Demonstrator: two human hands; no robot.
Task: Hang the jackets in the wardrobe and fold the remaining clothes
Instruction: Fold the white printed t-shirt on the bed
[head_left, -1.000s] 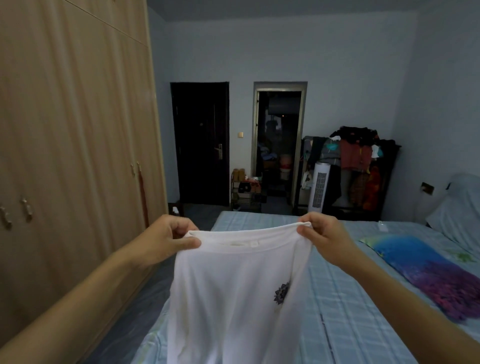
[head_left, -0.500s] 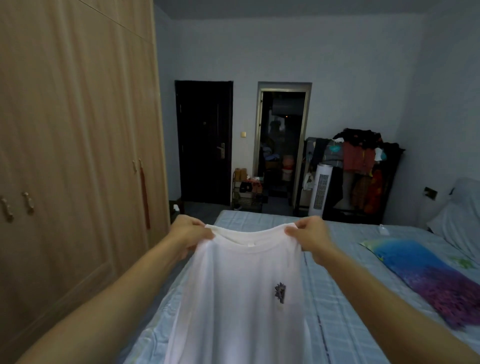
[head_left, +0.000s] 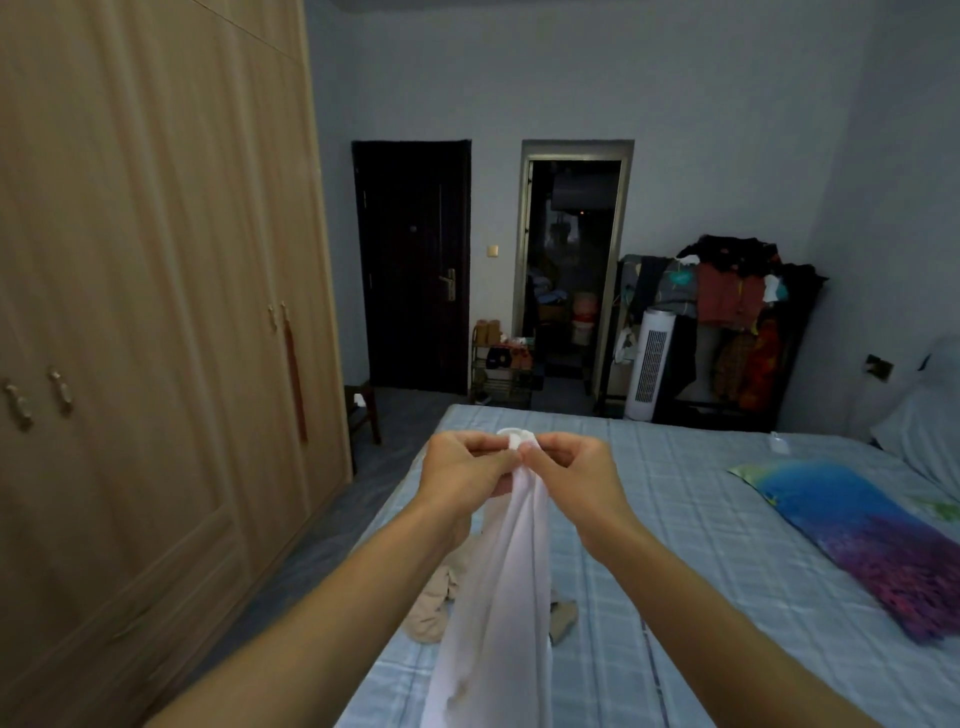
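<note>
Two hands on it: left hand (head_left: 467, 467) and right hand (head_left: 569, 467) pinch the white tee (head_left: 511, 571) shoulders together, folded lengthwise, dangling over the bed (head_left: 701, 519). Guessing next I lay it flat and fold it, beige clothes (head_left: 434, 603) wait underneath.

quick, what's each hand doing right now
Left hand: fingers pinch the top edge of the white T-shirt.
Right hand: fingers pinch the same top edge, right beside the left hand.

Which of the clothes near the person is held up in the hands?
The white T-shirt, pinched by both hands; the beige garment lies loose on the bed.
</note>
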